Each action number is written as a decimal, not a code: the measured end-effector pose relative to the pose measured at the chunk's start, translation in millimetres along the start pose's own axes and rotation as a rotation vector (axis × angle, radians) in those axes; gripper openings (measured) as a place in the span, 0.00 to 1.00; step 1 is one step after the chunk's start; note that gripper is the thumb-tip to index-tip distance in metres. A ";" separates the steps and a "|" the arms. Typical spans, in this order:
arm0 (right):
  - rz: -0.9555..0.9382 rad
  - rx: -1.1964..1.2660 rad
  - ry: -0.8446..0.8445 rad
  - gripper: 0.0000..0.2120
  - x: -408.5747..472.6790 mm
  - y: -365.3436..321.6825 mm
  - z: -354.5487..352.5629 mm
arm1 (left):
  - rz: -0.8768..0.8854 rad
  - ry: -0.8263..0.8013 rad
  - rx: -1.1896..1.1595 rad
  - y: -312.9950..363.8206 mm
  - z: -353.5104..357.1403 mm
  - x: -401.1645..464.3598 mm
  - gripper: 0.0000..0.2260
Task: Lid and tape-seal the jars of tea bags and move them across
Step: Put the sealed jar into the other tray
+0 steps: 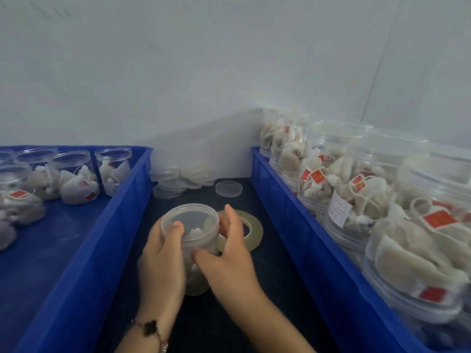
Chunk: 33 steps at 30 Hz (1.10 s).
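A clear plastic jar of tea bags [196, 235] with a translucent lid [190, 216] on top stands on the dark table between two blue crates. My left hand [160, 258] grips the jar's left side, thumb over the lid's edge. My right hand [226, 253] curls round its right side, thumb on the front wall and fingers behind it. A flat roll of pale tape [251, 229] lies on the table just behind and right of the jar, partly hidden by my right hand.
The left blue crate [112, 225] holds several open jars [74, 179] with tea bags. The right blue crate [293, 225] is packed with lidded jars [356, 189]. Loose lids [183, 180] are piled by the back wall, one lid [228, 188] lying apart.
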State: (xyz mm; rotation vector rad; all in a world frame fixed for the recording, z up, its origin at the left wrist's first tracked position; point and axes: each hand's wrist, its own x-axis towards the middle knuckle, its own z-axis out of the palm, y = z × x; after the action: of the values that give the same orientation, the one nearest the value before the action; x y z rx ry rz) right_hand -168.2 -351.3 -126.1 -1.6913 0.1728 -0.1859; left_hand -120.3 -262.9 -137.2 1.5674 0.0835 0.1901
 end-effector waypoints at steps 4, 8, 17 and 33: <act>0.081 -0.100 -0.033 0.58 -2.5 -30.3 -5.0 | 0.003 -0.047 0.038 17.6 0.7 -14.3 0.07; -0.194 -0.407 0.187 0.43 -14.4 -78.6 -24.4 | 0.100 -0.095 0.092 81.9 12.4 -28.5 0.10; -0.345 -0.593 0.427 0.35 -30.7 -259.7 -131.1 | 0.543 -0.316 0.434 277.2 69.0 -38.9 0.23; -0.232 -0.928 0.820 0.30 18.5 -298.2 -324.8 | 0.778 -0.820 0.470 330.0 283.0 -38.7 0.26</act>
State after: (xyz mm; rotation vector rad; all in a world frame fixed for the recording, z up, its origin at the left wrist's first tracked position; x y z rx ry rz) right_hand -220.6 -631.5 210.9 -2.4587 0.7615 -1.1106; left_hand -131.6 -550.8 190.6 1.9663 -1.2083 0.1194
